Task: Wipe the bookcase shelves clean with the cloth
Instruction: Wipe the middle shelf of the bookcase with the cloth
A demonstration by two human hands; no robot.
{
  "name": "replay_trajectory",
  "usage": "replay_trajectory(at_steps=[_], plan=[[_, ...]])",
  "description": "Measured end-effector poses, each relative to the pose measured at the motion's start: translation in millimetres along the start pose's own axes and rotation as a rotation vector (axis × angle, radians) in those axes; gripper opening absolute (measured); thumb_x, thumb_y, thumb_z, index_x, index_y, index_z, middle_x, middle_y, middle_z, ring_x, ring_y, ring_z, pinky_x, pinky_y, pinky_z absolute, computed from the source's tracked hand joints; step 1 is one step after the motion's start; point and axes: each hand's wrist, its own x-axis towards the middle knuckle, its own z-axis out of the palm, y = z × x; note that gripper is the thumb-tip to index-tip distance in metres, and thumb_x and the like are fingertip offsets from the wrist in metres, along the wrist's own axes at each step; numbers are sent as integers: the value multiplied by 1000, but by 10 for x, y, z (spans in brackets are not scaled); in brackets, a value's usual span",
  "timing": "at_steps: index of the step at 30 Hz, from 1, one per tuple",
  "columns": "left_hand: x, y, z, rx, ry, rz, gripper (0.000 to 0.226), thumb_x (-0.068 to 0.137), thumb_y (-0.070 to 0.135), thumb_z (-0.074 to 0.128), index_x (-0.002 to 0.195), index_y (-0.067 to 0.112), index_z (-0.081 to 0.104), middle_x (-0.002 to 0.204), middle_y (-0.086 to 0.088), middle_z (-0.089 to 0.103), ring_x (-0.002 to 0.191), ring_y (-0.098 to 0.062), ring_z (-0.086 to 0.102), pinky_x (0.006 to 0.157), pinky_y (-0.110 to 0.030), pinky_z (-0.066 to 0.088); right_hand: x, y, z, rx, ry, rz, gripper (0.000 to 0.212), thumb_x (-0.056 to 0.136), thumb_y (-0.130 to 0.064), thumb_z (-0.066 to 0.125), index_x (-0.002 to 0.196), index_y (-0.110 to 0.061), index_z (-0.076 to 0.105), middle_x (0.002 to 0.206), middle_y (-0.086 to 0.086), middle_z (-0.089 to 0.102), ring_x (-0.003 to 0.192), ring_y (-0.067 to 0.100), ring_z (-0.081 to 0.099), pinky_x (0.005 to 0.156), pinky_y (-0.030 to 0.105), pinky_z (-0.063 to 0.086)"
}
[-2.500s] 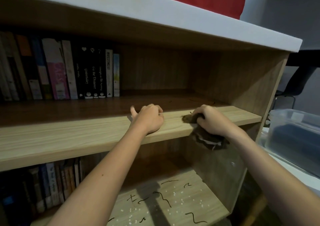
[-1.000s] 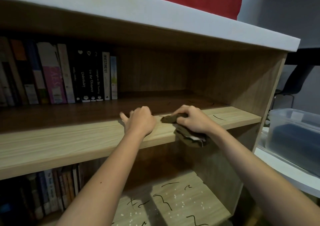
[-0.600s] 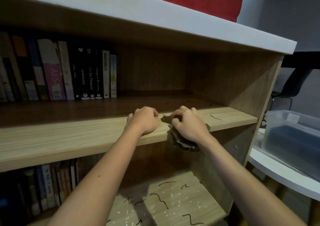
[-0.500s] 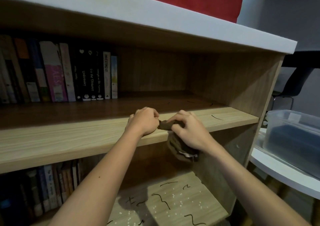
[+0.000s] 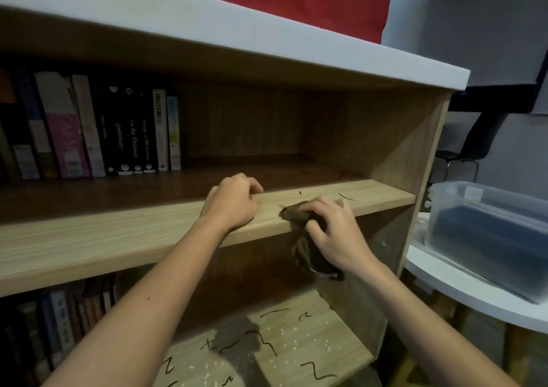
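Clutching cloth (image 5: 307, 253) at the shelf edge (image 5: 124, 238), right hand (image 5: 335, 235) sits beside empty, fisted left hand (image 5: 231, 205)

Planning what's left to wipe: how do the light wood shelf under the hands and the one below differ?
The upper shelf shows few dark squiggles near its right end; the lower shelf is strewn with many, plus white specks. The right hand holds the dark brown cloth on the upper shelf; nothing touches the lower. Both carry books at left.

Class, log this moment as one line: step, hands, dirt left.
step: wiping middle shelf | right hand: grips cloth | left hand: curled, on middle shelf | dirt: dark marks, lower shelf
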Motion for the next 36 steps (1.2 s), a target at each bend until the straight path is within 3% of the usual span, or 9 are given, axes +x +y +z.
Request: replay_trajectory(at_steps=[4, 7, 9, 15, 17, 22, 26, 30, 36], plan=[[-39, 424, 148, 9, -153, 88, 30, 93, 28, 50, 122, 27, 56, 136, 1, 47, 126, -21, 42, 105, -41, 33, -47, 120, -329, 410, 127, 118, 28, 89, -8, 53, 112, -22, 61, 102, -6, 61, 96, 6, 57, 80, 13, 45], [-76, 732, 289, -65, -302, 282, 36, 93, 37, 49, 128, 28, 51, 139, 2, 43, 130, -20, 36, 109, -42, 30, 95, 387, -620, 352, 411, 201, 33, 85, -12, 60, 117, -19, 62, 102, -2, 63, 93, 7, 59, 73, 11, 44], [-44, 777, 344, 21, -365, 393, 39, 94, 41, 48, 131, 31, 48, 142, 5, 40, 132, -17, 34, 112, -43, 27, 271, 542, -737, 283, 465, 237, 29, 84, -14, 62, 113, -18, 65, 101, 0, 65, 94, 12, 61, 77, 19, 47], [158, 639, 437, -70, -366, 378, 29, 96, 34, 47, 123, 30, 55, 132, 7, 48, 124, -13, 42, 105, -37, 36, 746, 932, -502, -27, 45, 394, 28, 89, -31, 55, 113, -20, 66, 101, 3, 68, 87, 15, 60, 75, 31, 49], [183, 646, 467, -104, -362, 377, 27, 95, 32, 50, 120, 28, 58, 130, 7, 51, 121, -12, 44, 103, -34, 37, 736, 944, -374, -123, 21, 353, 30, 89, -36, 51, 112, -24, 66, 99, -1, 67, 89, 16, 59, 78, 32, 47], [217, 586, 487, -211, -368, 338, 24, 91, 30, 57, 115, 29, 64, 126, 8, 56, 118, -10, 48, 103, -33, 38, 501, 973, -549, 156, -110, 198, 18, 89, -21, 55, 102, -21, 67, 91, -4, 67, 86, 11, 61, 76, 26, 47], [206, 606, 472, -250, -378, 312, 24, 90, 29, 59, 114, 29, 64, 122, 10, 59, 114, -7, 50, 100, -27, 39, 698, 959, -545, 103, -56, 311, 18, 90, -24, 55, 104, -18, 64, 94, 3, 66, 81, 12, 60, 71, 27, 49], [199, 603, 469, -265, -345, 301, 24, 89, 27, 62, 112, 25, 67, 117, 6, 61, 111, -10, 53, 92, -23, 39, 628, 843, -257, 57, -64, 161, 26, 84, -29, 57, 104, -18, 69, 97, -2, 68, 90, 14, 60, 80, 32, 48], [170, 601, 454, -273, -357, 286, 23, 89, 28, 61, 111, 29, 66, 121, 10, 60, 113, -6, 51, 94, -21, 37, 727, 913, -345, 2, 62, 335, 28, 87, -26, 58, 110, -12, 65, 96, 2, 66, 87, 16, 59, 77, 32, 49]])
